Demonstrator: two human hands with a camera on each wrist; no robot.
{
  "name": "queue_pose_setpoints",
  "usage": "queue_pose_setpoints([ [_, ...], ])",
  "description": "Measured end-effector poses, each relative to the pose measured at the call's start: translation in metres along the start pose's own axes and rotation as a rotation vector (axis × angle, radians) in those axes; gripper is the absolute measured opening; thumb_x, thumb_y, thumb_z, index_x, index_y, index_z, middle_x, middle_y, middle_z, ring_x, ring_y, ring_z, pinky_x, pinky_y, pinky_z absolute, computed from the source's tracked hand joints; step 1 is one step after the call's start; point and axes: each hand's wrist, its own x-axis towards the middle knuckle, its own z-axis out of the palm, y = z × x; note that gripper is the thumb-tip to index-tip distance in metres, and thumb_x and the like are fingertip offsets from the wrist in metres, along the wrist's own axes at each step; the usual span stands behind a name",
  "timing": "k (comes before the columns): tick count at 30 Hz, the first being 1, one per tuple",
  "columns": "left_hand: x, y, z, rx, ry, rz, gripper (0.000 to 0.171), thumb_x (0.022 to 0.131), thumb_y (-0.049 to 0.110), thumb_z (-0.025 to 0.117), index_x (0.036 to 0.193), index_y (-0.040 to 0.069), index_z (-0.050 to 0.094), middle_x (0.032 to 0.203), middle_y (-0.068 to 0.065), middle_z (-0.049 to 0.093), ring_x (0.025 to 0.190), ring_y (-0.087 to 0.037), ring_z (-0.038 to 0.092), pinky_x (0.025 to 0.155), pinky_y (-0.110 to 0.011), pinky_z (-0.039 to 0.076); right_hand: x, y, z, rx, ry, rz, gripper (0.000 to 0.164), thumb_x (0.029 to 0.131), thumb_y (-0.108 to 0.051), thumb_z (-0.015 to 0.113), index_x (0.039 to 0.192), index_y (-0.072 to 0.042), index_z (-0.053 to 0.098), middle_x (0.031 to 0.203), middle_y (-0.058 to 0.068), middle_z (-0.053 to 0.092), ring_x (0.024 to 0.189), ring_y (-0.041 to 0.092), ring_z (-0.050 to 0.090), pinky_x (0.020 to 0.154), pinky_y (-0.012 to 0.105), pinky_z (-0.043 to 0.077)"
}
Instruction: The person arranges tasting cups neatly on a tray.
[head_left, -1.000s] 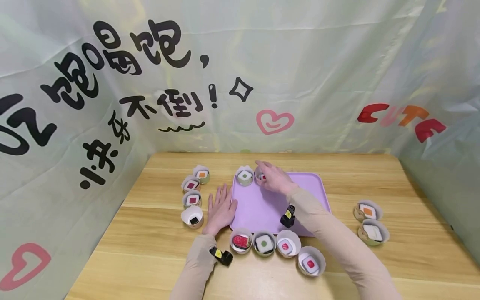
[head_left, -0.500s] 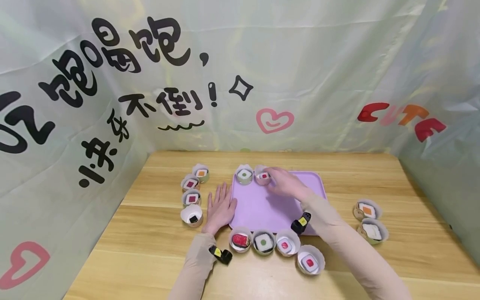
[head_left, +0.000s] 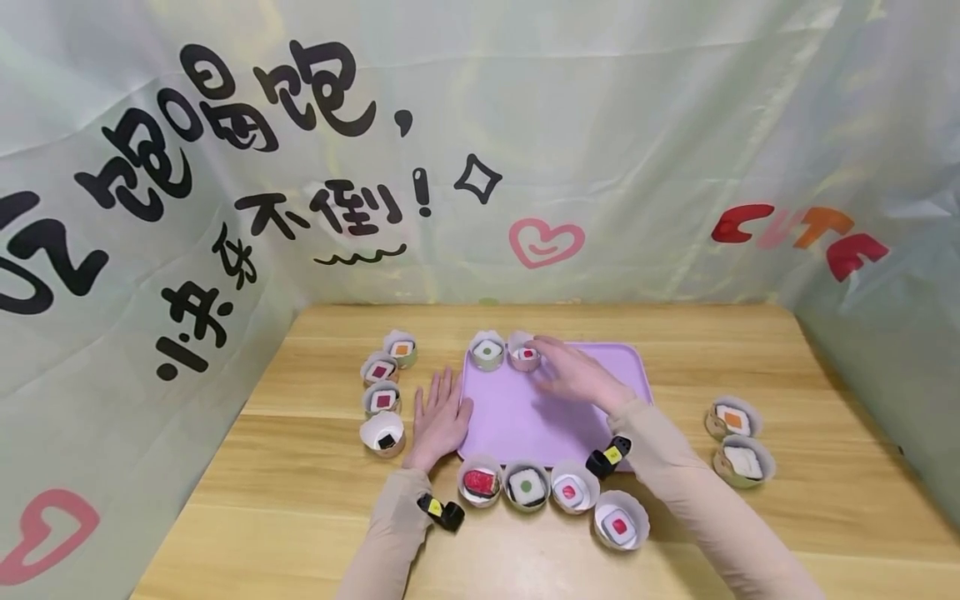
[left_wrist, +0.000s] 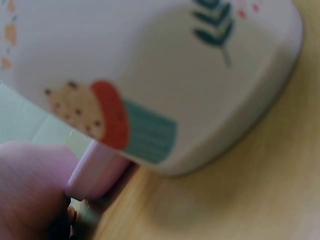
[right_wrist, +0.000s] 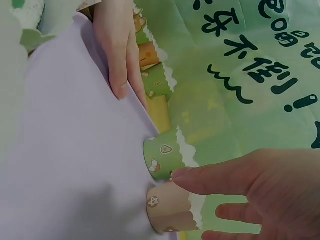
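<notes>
My left hand [head_left: 441, 418] lies with spread, straight fingers along the left edge of the lilac tray [head_left: 517, 417]. The left wrist view shows part of that hand [left_wrist: 32, 185] against the tray's rim [left_wrist: 102, 170]. At the tray's far left corner stand two paper cups with sushi pieces inside, a green cup [head_left: 487, 362] and a pink cup [head_left: 525, 365]. My right hand [head_left: 579, 373] hovers over the tray, fingertips at the pink cup's right side. Its fingers [right_wrist: 215, 180] are loosely extended beside the cup in the right wrist view.
Several sushi cups, such as one with a black piece [head_left: 383, 440], line the table left of the tray. Another row, including a red-topped piece [head_left: 480, 482], runs along the tray's front. Two cups [head_left: 733, 419] stand at right. A printed cloth [head_left: 637, 167] hangs behind.
My right hand has come off the top of the pink cup and drawn back to the right. The pink cup stays beside the green one. My left hand has kept its place.
</notes>
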Motion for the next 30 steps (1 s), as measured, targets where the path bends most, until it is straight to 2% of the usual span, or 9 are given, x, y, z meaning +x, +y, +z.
queue_pose_setpoints([
  [7, -0.002, 0.004, -0.005, -0.023, 0.027, 0.017, 0.059, 0.106, 0.033, 0.033, 0.16, 0.008, 0.027, 0.17, -0.014, 0.013, 0.159, -0.034, 0.007, 0.127, -0.058, -0.005, -0.001, -0.001, 0.004, 0.016, -0.004, -0.034, 0.067, 0.087, -0.004, 0.07, 0.149, 0.0, 0.043, 0.148, 0.027, 0.051, 0.134, 0.047, 0.051, 0.112, 0.061, 0.042],
  [12, -0.003, 0.003, -0.003, -0.022, 0.026, 0.015, 0.06, 0.106, 0.035, 0.032, 0.16, 0.01, 0.025, 0.171, -0.013, 0.011, 0.159, -0.034, 0.005, 0.127, -0.057, -0.007, 0.003, -0.002, 0.007, 0.032, -0.053, -0.041, 0.07, 0.087, -0.008, 0.073, 0.149, 0.0, 0.043, 0.133, 0.023, 0.064, 0.124, 0.043, 0.06, 0.108, 0.058, 0.047],
  [15, -0.002, 0.001, 0.001, -0.026, 0.027, 0.012, 0.06, 0.106, 0.036, 0.03, 0.161, 0.012, 0.023, 0.171, -0.011, 0.009, 0.16, -0.032, 0.003, 0.127, -0.056, -0.009, 0.005, -0.003, 0.009, 0.039, -0.066, -0.034, 0.069, 0.087, -0.01, 0.074, 0.148, -0.001, 0.044, 0.13, 0.022, 0.066, 0.121, 0.041, 0.062, 0.106, 0.057, 0.049],
  [18, -0.001, -0.001, 0.004, -0.025, 0.028, 0.01, 0.06, 0.107, 0.038, 0.03, 0.161, 0.014, 0.023, 0.171, -0.009, 0.009, 0.16, -0.03, 0.002, 0.128, -0.055, -0.009, 0.006, -0.003, 0.01, 0.043, -0.067, -0.024, 0.069, 0.087, -0.01, 0.074, 0.149, -0.002, 0.044, 0.132, 0.022, 0.064, 0.122, 0.041, 0.061, 0.106, 0.058, 0.049],
  [23, -0.003, 0.002, -0.001, -0.033, 0.017, 0.012, 0.06, 0.106, 0.035, 0.032, 0.16, 0.011, 0.025, 0.171, -0.013, 0.011, 0.16, -0.032, 0.004, 0.127, -0.056, -0.008, 0.004, -0.004, 0.007, 0.026, -0.062, -0.023, 0.068, 0.089, -0.011, 0.072, 0.149, -0.002, 0.043, 0.141, 0.024, 0.058, 0.131, 0.044, 0.055, 0.111, 0.061, 0.044],
  [27, -0.003, 0.003, -0.002, -0.033, 0.022, 0.012, 0.06, 0.106, 0.033, 0.033, 0.16, 0.01, 0.026, 0.171, -0.014, 0.012, 0.16, -0.033, 0.005, 0.127, -0.056, -0.008, -0.002, -0.004, 0.002, 0.007, -0.05, -0.029, 0.065, 0.091, -0.013, 0.07, 0.148, 0.0, 0.044, 0.15, 0.027, 0.049, 0.137, 0.047, 0.049, 0.115, 0.061, 0.039],
  [30, -0.002, 0.003, -0.002, -0.024, 0.01, 0.005, 0.06, 0.106, 0.034, 0.032, 0.161, 0.012, 0.023, 0.171, -0.012, 0.009, 0.16, -0.032, 0.002, 0.127, -0.055, -0.009, -0.009, -0.001, -0.002, -0.019, -0.042, -0.042, 0.063, 0.091, -0.012, 0.069, 0.147, 0.004, 0.045, 0.15, 0.029, 0.048, 0.138, 0.047, 0.047, 0.117, 0.06, 0.037],
])
